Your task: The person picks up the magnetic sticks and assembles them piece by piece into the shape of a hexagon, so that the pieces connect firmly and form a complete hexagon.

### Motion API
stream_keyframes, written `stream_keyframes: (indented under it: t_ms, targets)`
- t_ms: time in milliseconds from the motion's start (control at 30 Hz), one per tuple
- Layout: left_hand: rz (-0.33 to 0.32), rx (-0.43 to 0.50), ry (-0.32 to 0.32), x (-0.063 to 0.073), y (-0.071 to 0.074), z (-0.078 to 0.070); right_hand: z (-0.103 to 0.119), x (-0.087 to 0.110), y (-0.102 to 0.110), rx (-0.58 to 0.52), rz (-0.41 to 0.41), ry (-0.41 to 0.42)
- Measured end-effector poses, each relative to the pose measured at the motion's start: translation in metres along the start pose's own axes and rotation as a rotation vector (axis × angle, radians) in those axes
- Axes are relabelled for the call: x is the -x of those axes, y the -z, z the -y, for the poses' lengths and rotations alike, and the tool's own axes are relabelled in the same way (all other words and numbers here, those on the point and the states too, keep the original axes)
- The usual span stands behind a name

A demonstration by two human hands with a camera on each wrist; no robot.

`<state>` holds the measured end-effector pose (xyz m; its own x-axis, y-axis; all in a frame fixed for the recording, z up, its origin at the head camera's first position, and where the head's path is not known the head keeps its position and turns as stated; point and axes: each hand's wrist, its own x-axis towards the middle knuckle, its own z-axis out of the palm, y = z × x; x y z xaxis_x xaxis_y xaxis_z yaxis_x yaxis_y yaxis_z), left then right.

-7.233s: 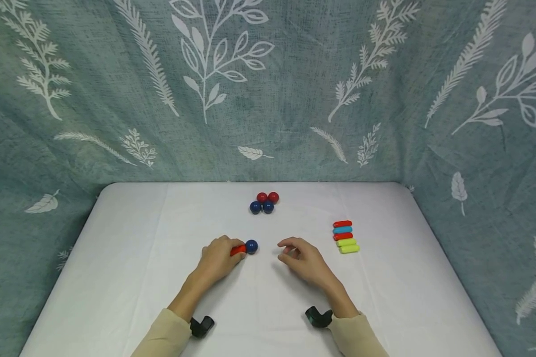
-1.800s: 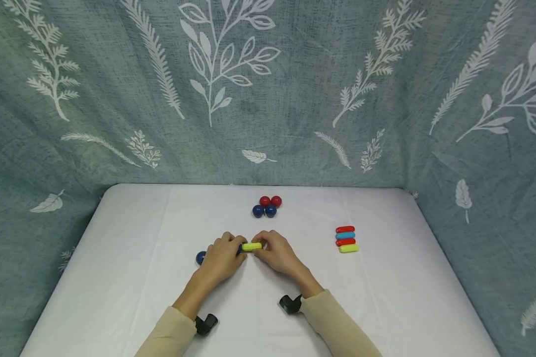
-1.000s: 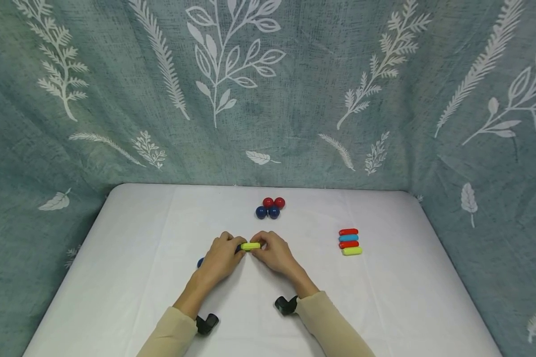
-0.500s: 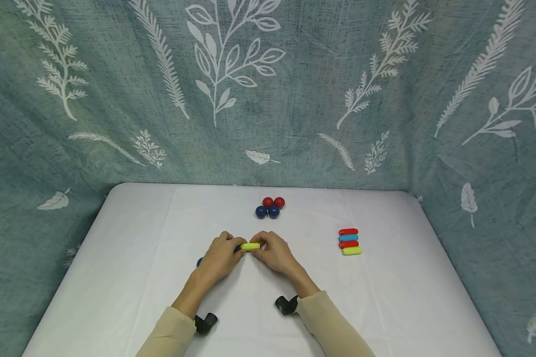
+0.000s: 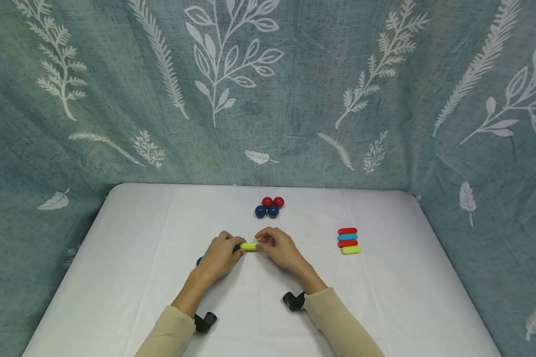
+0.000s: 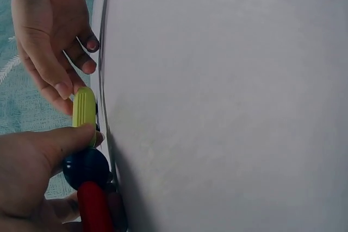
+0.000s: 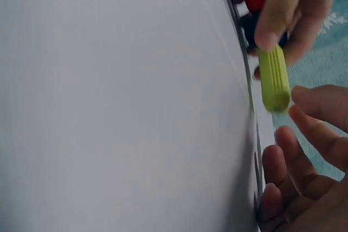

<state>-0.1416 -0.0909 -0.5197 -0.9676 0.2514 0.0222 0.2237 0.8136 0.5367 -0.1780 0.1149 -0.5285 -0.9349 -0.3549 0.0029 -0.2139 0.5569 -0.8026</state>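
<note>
My left hand grips a chain of toy rods and balls. In the left wrist view, a red rod meets a dark blue ball, and a ribbed yellow-green rod extends from that ball. The thumb presses where ball and yellow-green rod join. At the chain's other end, another blue ball peeks out behind the hand. My right hand is at the free end of the yellow-green rod. In the right wrist view its thumb and fingers are parted beside that end, not round it.
Two red balls and two blue balls sit grouped at the table's back. To the right lie two red rods, a blue rod and a yellow-green rod in a stack. A patterned green cloth hangs behind the white table.
A yellow-green rod left the right-hand stack and joined the chain, which shifted left. Within the last half second, my right fingers loosened from its end and drew slightly right. My left hand stayed put.
</note>
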Motion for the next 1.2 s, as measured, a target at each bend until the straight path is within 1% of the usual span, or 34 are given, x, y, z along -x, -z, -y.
stream_keyframes:
  t_ms: [167, 267, 433, 533, 800, 967, 1200]
  targets:
    - [0.011, 0.017, 0.019, -0.001, 0.001, 0.0, -0.009, -0.007, 0.013, -0.049, -0.133, -0.018]
    - [0.013, 0.03, 0.029, -0.002, 0.002, 0.001, -0.014, -0.014, 0.02, -0.072, -0.215, -0.045]
    - [0.016, 0.039, 0.037, -0.003, 0.002, 0.002, -0.022, -0.029, 0.029, -0.1, -0.301, -0.067]
    - [0.019, 0.047, 0.039, -0.003, 0.002, 0.002, -0.025, -0.037, 0.033, -0.095, -0.313, -0.066]
    - [0.026, 0.062, 0.029, -0.003, 0.003, 0.003, -0.03, -0.053, 0.034, -0.047, -0.272, -0.102]
    - [0.025, 0.073, 0.021, -0.003, 0.003, 0.004, -0.031, -0.057, 0.032, 0.001, -0.252, -0.122]
    - [0.033, 0.085, 0.028, -0.002, 0.005, 0.003, -0.031, -0.059, 0.029, 0.041, -0.267, -0.126]
